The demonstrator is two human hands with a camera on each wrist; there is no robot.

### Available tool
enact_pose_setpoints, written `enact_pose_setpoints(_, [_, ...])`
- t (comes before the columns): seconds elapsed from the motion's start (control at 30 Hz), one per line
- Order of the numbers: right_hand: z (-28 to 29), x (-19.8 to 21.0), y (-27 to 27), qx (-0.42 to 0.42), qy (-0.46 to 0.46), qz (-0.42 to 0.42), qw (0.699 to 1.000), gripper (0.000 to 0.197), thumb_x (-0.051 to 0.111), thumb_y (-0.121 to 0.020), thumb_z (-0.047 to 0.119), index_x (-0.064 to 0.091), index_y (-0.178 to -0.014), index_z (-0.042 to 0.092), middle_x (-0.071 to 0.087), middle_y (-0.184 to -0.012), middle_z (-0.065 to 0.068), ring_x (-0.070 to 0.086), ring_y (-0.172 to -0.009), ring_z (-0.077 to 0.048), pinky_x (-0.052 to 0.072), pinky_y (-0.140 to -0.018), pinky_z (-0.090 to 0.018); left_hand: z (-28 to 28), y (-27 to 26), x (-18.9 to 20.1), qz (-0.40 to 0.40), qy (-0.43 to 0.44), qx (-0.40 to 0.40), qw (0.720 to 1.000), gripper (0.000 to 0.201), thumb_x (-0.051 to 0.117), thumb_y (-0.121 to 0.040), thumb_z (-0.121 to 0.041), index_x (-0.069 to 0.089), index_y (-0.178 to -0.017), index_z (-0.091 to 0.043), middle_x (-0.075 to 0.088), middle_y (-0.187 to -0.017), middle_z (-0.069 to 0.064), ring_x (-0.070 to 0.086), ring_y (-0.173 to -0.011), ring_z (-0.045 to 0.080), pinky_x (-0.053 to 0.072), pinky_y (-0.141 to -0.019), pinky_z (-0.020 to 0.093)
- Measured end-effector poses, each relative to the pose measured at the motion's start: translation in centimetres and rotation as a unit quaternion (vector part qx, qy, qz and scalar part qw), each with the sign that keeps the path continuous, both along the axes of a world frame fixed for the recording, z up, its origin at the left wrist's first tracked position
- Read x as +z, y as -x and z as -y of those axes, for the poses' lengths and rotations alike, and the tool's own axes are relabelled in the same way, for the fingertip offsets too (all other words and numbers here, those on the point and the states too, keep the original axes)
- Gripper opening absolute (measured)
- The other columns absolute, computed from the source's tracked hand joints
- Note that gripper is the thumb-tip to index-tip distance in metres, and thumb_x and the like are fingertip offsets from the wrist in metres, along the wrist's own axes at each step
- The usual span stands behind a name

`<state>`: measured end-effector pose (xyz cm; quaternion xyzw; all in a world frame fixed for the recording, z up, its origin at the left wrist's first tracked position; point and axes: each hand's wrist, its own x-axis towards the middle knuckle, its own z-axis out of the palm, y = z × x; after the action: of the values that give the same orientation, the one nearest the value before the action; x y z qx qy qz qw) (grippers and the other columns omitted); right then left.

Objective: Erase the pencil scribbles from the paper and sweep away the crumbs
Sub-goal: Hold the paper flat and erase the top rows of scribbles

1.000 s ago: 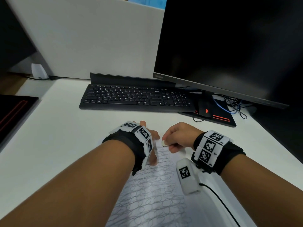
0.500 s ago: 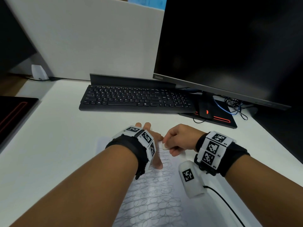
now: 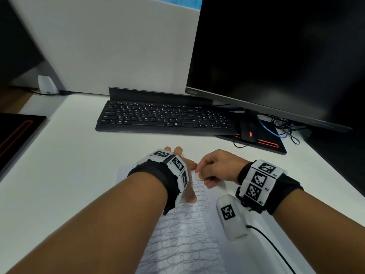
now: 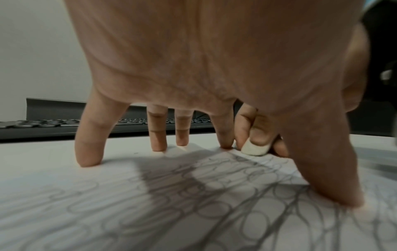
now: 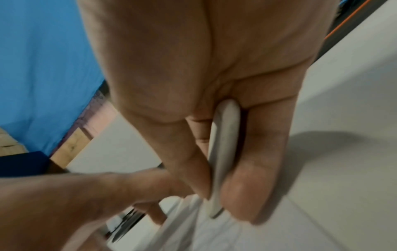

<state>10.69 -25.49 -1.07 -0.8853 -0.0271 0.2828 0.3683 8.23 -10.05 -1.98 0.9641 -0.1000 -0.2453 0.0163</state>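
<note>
A white sheet of paper (image 3: 183,240) covered in grey pencil loops (image 4: 214,208) lies on the white desk in front of me. My left hand (image 3: 184,165) presses down on the sheet's far end with straight, spread fingers (image 4: 89,152). My right hand (image 3: 215,167) pinches a small white eraser (image 3: 198,176) between thumb and fingers. The eraser (image 4: 254,149) touches the paper's far right part, right beside my left index finger. In the right wrist view the eraser (image 5: 223,152) shows edge-on between the fingers. No crumbs can be made out.
A black keyboard (image 3: 164,118) lies beyond the paper, with a dark monitor (image 3: 276,56) at the back right. A black mouse (image 3: 248,130) sits on a pad with red trim (image 3: 264,144) beside tangled cables. Another dark pad (image 3: 15,135) lies at the left edge.
My left hand has slid a little farther up the sheet. My right hand with the eraser has shifted slightly on the paper's far end, staying close to the left hand.
</note>
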Motion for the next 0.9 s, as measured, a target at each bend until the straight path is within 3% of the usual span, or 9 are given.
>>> enact_pose_setpoints(0.1, [0.3,0.2,-0.5,-0.025,0.007,0.032,0.999,0.007,0.066,-0.087,0.000,0.069,-0.086,0.007,0.066,-0.070,-0.010,0.065,-0.062,-0.019,0.059,-0.072,-0.030,0.0,0.1,-0.1,-0.006,-0.006,0.005,1.000,0.097,0.071,-0.065,-0.071,0.021,-0.147,-0.054,0.024,-0.142,-0.001,0.018,-0.138,0.034,0.031,-0.108,0.052])
enact_pose_setpoints(0.17, [0.1,0.3,-0.3,0.004,0.011,0.011,1.000,0.007,0.066,-0.087,0.000,0.070,-0.088,0.006,0.067,-0.071,-0.011,0.066,-0.064,-0.020,0.061,-0.074,-0.033,0.0,0.1,0.0,0.001,0.002,0.005,1.000,0.093,0.072,-0.064,-0.070,0.027,-0.144,-0.055,0.029,-0.128,0.002,0.023,-0.133,0.033,0.035,-0.104,0.050])
enact_pose_setpoints(0.23, [-0.1,0.3,0.1,0.025,0.013,-0.011,1.000,0.009,0.067,-0.086,0.000,0.070,-0.086,0.009,0.067,-0.068,-0.008,0.067,-0.063,-0.019,0.060,-0.070,-0.029,-0.1,0.0,0.0,0.005,0.014,0.003,1.000,0.089,0.073,-0.063,-0.070,0.032,-0.141,-0.055,0.027,-0.113,-0.001,0.026,-0.128,0.032,0.038,-0.100,0.048])
enact_pose_setpoints(0.37, [0.3,0.3,-0.4,-0.021,0.023,0.041,0.999,0.008,0.066,-0.087,0.002,0.070,-0.087,0.009,0.067,-0.071,-0.009,0.066,-0.062,-0.018,0.058,-0.065,-0.023,0.0,0.0,-0.1,-0.002,-0.003,0.003,1.000,0.097,0.072,-0.064,-0.071,0.022,-0.146,-0.055,0.027,-0.135,-0.001,0.020,-0.135,0.034,0.032,-0.108,0.051])
enact_pose_setpoints(0.47, [0.1,0.5,0.0,0.016,0.022,-0.003,1.000,0.009,0.066,-0.087,0.001,0.070,-0.088,0.009,0.067,-0.068,-0.007,0.067,-0.059,-0.016,0.057,-0.065,-0.024,-0.1,-0.1,-0.2,0.004,0.007,0.003,1.000,0.095,0.073,-0.063,-0.070,0.026,-0.145,-0.055,0.028,-0.119,0.001,0.025,-0.129,0.032,0.037,-0.103,0.049])
enact_pose_setpoints(0.63, [0.4,0.5,-0.2,-0.007,0.037,0.041,0.998,0.009,0.064,-0.088,0.002,0.069,-0.087,0.009,0.068,-0.070,-0.008,0.066,-0.061,-0.017,0.058,-0.066,-0.023,-0.3,-0.3,-0.8,0.003,0.000,0.004,1.000,0.101,0.071,-0.062,-0.074,0.019,-0.146,-0.057,0.023,-0.141,-0.003,0.017,-0.138,0.033,0.031,-0.109,0.051])
enact_pose_setpoints(0.77, [0.1,1.0,0.5,0.034,0.044,-0.001,0.998,0.010,0.064,-0.087,0.001,0.069,-0.089,0.010,0.067,-0.065,-0.004,0.065,-0.058,-0.015,0.058,-0.065,-0.023,-0.2,-0.4,-0.7,-0.001,0.004,0.004,1.000,0.100,0.072,-0.058,-0.074,0.023,-0.144,-0.057,0.024,-0.111,-0.004,0.025,-0.127,0.029,0.038,-0.102,0.049])
enact_pose_setpoints(0.9, [-0.3,1.0,1.0,0.048,0.057,0.066,0.995,0.008,0.064,-0.091,0.009,0.067,-0.098,0.011,0.067,-0.072,-0.007,0.062,-0.061,-0.014,0.056,-0.072,-0.027,-0.1,0.1,0.1,0.001,-0.012,-0.006,1.000,0.092,0.073,-0.061,-0.073,0.034,-0.141,-0.050,0.028,-0.112,-0.001,0.029,-0.124,0.030,0.042,-0.099,0.051])
